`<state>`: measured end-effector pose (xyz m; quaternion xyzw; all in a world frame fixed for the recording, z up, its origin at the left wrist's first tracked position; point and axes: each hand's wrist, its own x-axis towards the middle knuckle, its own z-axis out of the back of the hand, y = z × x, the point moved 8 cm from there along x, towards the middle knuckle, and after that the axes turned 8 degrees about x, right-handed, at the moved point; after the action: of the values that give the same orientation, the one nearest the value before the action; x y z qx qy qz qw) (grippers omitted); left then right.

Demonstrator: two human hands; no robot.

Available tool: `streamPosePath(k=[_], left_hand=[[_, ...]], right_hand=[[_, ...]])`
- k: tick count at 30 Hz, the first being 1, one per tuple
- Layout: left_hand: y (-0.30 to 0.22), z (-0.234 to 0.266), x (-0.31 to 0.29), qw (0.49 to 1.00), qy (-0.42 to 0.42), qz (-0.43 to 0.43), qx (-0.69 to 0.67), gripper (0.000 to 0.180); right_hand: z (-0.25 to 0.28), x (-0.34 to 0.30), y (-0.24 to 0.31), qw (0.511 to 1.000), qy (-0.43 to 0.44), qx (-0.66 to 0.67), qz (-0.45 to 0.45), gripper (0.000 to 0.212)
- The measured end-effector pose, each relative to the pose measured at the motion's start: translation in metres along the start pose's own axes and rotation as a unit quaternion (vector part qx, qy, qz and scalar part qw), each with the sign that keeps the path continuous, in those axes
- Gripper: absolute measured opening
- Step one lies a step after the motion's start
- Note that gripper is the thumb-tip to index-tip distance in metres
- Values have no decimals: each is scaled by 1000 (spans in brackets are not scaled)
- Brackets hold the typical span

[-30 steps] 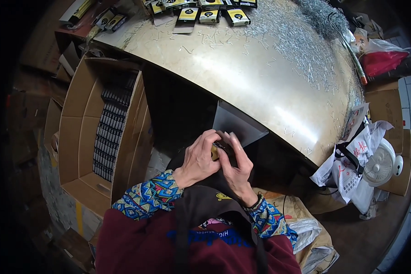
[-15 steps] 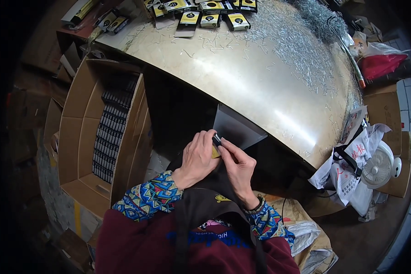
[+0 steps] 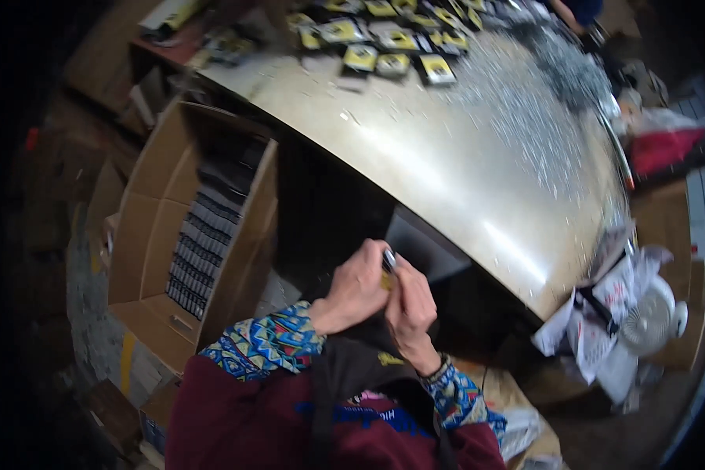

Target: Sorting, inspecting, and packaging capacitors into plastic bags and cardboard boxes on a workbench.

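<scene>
Raised slightly since before, left hand (image 3: 358, 287) and right hand (image 3: 408, 307) pinch a small silver-and-yellow object (image 3: 388, 263), yellow-and-black flat packets (image 3: 392, 47) lying far across the table.

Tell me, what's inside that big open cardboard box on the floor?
The cardboard box holds tight rows of dark, flat packs standing on edge. Only their top edges show; anything beneath them or in the shadowed far end is hidden.
</scene>
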<state>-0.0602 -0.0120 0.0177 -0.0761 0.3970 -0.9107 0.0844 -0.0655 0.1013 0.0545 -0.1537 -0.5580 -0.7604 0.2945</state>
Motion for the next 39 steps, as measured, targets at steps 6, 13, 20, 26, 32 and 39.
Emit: streamPosePath(k=[6, 13, 20, 26, 32, 39], left_hand=[[12, 13, 31, 992, 109, -64, -10, 60], [122, 212, 193, 950, -217, 83, 206, 61], [195, 268, 289, 897, -128, 190, 379, 94], [134, 258, 269, 810, -206, 46, 547, 65], [-3, 110, 273, 901, -111, -327, 264, 25], [-49, 3, 344, 941, -18, -98, 322, 38]], right_hand=[[-6, 18, -35, 991, 74, 69, -87, 22], [-1, 31, -15, 996, 86, -8, -15, 23], [9, 38, -22, 996, 92, -12, -15, 24], [34, 71, -15, 990, 89, -75, 83, 25], [57, 198, -150, 923, 28, -384, 29, 25], [73, 191, -180, 902, 36, -429, -21, 27]])
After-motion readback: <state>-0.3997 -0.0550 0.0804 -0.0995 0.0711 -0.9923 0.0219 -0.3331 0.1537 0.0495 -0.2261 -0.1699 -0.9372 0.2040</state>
